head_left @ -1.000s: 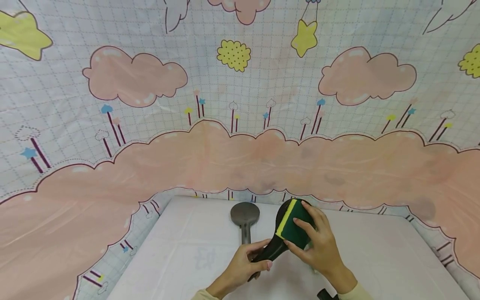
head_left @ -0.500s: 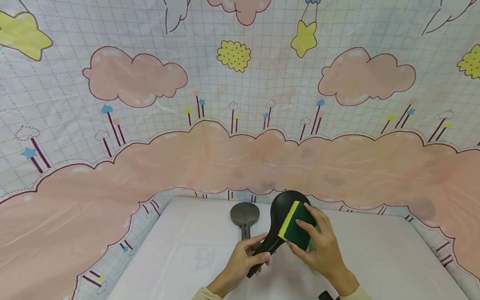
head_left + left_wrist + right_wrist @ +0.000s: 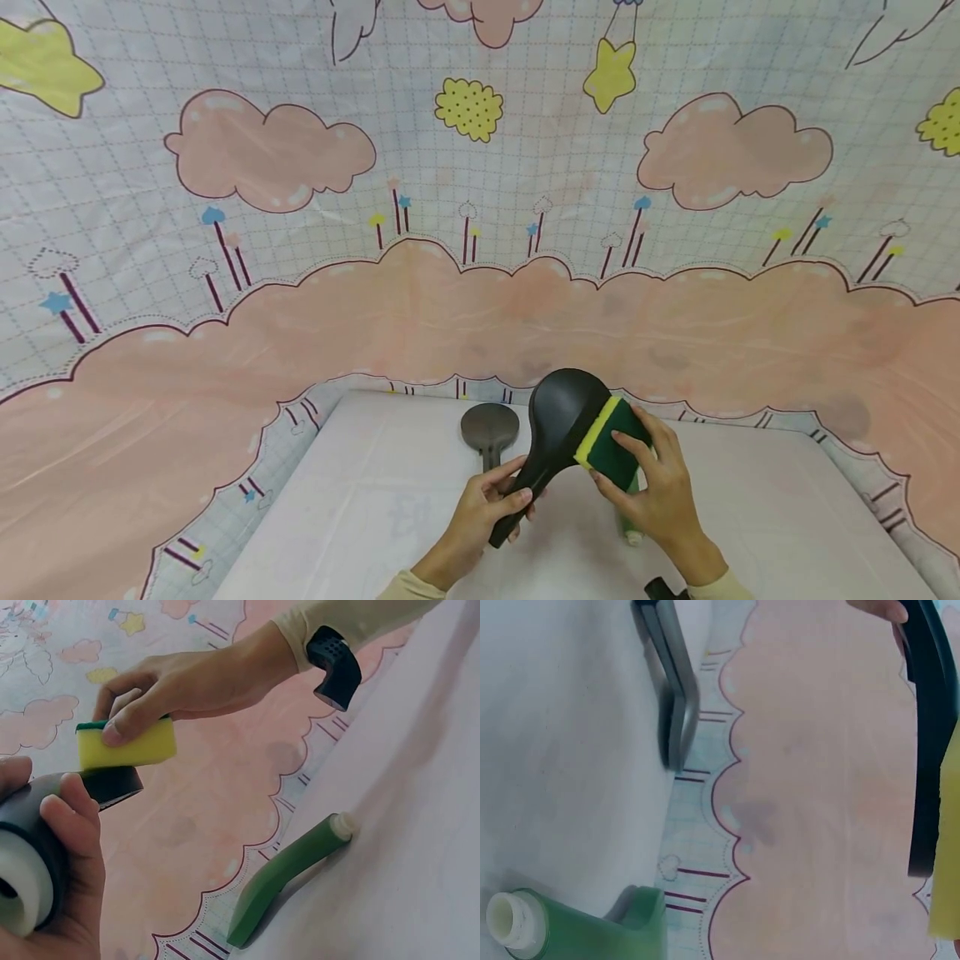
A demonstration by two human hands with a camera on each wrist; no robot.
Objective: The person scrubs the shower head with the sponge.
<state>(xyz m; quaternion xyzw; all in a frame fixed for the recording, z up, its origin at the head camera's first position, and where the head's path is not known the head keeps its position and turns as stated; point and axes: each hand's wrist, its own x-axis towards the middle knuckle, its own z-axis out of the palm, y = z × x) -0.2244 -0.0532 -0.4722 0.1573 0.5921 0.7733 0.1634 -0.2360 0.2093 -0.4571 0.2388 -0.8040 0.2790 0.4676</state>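
Observation:
In the head view my left hand grips the handle of a black handheld shower head, whose round head tilts up over the back of the table. The handle's pale, hollow end shows beside the left hand in the left wrist view. My right hand pinches a yellow sponge with a dark green scouring side. Its yellow face lies along the right edge of the shower head's face. In the right wrist view, the sponge overlaps the black shower head.
Behind the left hand a grey shower head lies on the white table. A green shower head with a white threaded end lies under the right hand. A cloud-patterned cloth hangs behind the table. A black camera mount sits on the right wrist.
The black shower head has risen and shifted slightly left. The sponge has slid from across its face to its right edge, uncovering most of the round head. Both hands keep their holds.

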